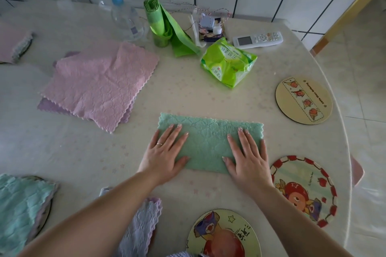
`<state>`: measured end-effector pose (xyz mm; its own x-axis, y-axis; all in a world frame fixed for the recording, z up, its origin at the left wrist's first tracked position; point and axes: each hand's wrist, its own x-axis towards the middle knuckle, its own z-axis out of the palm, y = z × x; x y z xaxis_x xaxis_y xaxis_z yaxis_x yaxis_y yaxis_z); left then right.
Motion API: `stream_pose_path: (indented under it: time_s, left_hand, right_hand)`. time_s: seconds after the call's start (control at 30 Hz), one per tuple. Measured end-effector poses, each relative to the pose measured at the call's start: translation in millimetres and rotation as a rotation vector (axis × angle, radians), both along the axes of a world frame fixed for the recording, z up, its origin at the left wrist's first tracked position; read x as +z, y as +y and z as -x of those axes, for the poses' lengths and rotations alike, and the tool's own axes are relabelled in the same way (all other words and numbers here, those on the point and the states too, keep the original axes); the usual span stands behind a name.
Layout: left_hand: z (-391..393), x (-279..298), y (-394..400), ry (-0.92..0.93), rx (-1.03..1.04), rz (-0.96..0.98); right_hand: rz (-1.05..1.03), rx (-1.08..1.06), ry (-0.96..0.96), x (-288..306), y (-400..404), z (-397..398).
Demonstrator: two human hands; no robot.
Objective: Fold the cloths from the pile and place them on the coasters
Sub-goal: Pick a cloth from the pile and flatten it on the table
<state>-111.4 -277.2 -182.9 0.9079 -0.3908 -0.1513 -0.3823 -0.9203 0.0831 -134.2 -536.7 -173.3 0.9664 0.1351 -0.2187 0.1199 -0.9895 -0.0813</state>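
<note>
A green cloth (pixel 208 137), folded into a long rectangle, lies flat on the table in front of me. My left hand (pixel 165 152) presses its left end with straight fingers. My right hand (pixel 246 156) presses its right end the same way. A pile of pink and purple cloths (pixel 98 83) lies spread at the back left. Three bare round coasters sit to the right: a beige one (pixel 304 100), a red-rimmed cartoon one (pixel 302 190) and one at the bottom (pixel 223 236). A folded teal cloth (pixel 18 208) covers a coaster at the lower left. A folded lilac cloth (pixel 142 223) lies under my left forearm.
At the back stand a clear spray bottle (pixel 125 19), a roll of green bags (pixel 160 25), a green tissue pack (pixel 227 62), a white remote (pixel 258 39) and small items with string (pixel 208 27). A folded pink cloth (pixel 12 44) sits far left. The table edge (pixel 344 131) curves on the right.
</note>
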Motion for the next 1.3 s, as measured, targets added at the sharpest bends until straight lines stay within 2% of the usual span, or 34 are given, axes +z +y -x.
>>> stream_pose_path:
  time_s: [0.17, 0.27, 0.4, 0.47, 0.57, 0.73, 0.97, 1.1, 1.3]
  left_hand:
    - [6, 2, 37, 0.005, 0.059, -0.022]
    - [12, 6, 39, -0.038, 0.094, 0.013]
    - [27, 16, -5, -0.093, -0.071, 0.197]
    - [35, 21, -30, -0.071, -0.157, 0.285]
    - [35, 22, -49, -0.04, -0.177, 0.335]
    - [25, 25, -53, -0.026, -0.193, 0.306]
    - [26, 28, -56, 0.009, -0.109, 0.322]
    - [27, 29, -37, -0.005, -0.132, 0.261]
    - [8, 41, 3, 0.02, -0.01, 0.146]
  right_hand:
    - [0.016, 0.027, 0.027, 9, -26, 7]
    - [-0.045, 0.034, -0.006, 23, -28, -6]
    - [-0.18, 0.083, -0.005, 37, -4, -38]
    - [-0.196, 0.142, 0.027, 39, 18, -53]
    - [-0.182, 0.166, 0.038, 41, 44, -75]
    - [-0.123, 0.143, 0.038, 43, 48, -98]
    - [-0.077, 0.174, 0.074, 43, 50, -101]
    - [-0.146, 0.101, 0.144, 50, 36, -92]
    - [-0.334, -0.062, 0.255, 48, 29, -60]
